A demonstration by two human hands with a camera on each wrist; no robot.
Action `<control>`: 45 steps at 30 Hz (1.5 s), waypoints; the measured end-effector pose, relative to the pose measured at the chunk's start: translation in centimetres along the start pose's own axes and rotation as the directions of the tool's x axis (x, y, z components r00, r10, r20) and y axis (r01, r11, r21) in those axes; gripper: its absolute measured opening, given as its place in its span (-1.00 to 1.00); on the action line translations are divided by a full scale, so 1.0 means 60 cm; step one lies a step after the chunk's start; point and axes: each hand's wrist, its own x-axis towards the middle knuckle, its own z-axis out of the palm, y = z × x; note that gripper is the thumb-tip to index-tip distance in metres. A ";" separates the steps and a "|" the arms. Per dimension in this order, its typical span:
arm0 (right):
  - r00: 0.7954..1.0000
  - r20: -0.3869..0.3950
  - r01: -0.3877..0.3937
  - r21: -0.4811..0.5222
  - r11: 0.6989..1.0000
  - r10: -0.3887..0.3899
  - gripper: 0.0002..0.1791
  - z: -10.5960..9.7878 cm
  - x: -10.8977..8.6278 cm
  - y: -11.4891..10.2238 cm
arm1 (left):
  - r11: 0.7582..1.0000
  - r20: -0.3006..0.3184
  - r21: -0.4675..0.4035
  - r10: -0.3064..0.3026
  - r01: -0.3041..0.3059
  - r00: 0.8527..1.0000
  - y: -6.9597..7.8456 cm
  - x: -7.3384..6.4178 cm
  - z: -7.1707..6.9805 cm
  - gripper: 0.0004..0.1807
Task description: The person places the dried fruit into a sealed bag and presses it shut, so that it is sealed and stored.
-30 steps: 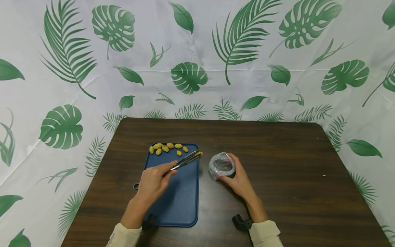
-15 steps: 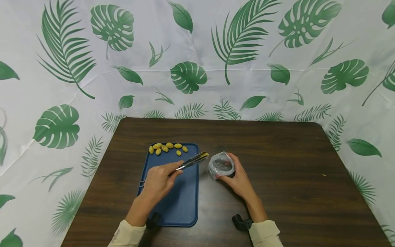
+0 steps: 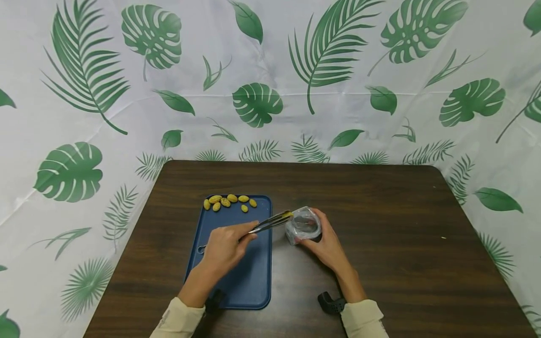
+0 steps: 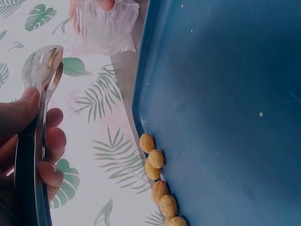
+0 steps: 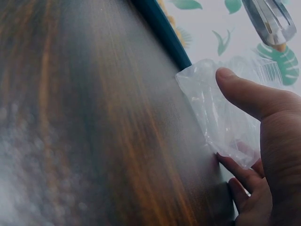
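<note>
My left hand (image 3: 221,249) grips metal tongs (image 3: 270,222), thumb on one side and fingers curled on the other. Between the tongs' slotted tips a yellow piece shows, mostly covered by the metal. Those tips overlap the near-left rim of a clear plastic bag (image 3: 302,227) in the head view. Thumb and fingers of my right hand (image 3: 328,248) hold the bag upright with its mouth spread. Several yellow-brown oval pieces (image 4: 168,206), nut-like in look, lie along the far edge of a blue tray (image 3: 253,281) under my left arm.
The dark wooden table (image 3: 401,244) extends right of the bag, with a tiny yellowish crumb (image 3: 443,237) on it. A few pale crumbs (image 4: 261,114) dot the tray. Behind the table hangs a white leaf-print cloth (image 3: 338,108).
My left hand has carried the tongs rightward, from over the tray's right edge to the bag's rim. My right hand and the bag have stayed in place.
</note>
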 end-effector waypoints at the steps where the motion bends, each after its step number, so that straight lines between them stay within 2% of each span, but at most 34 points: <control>1: 1.000 0.002 0.001 -0.002 1.000 -0.001 0.00 -0.001 0.000 0.000 | 1.000 -0.001 0.003 0.005 -0.005 1.000 0.001 0.001 0.001 -0.66; 27: 1.000 0.001 -0.006 -0.010 1.000 0.006 -0.01 0.002 0.001 0.004 | 0.994 0.018 -0.007 0.106 -0.105 0.994 0.019 0.025 0.032 -0.68; 32: 1.000 0.007 -0.007 0.000 1.000 0.007 -0.02 0.001 0.001 0.004 | 0.996 0.044 -0.006 0.091 -0.091 0.995 0.022 0.027 0.032 -0.66; 37: 1.000 0.003 0.008 0.022 1.000 -0.008 -0.02 0.002 0.001 0.002 | 0.998 0.067 0.006 0.063 -0.064 0.996 0.024 0.027 0.028 -0.54; 45: 1.000 0.000 0.024 0.010 1.000 -0.024 -0.01 -0.001 0.001 0.004 | 0.999 0.025 0.032 0.023 -0.023 0.999 0.020 0.022 0.018 -0.47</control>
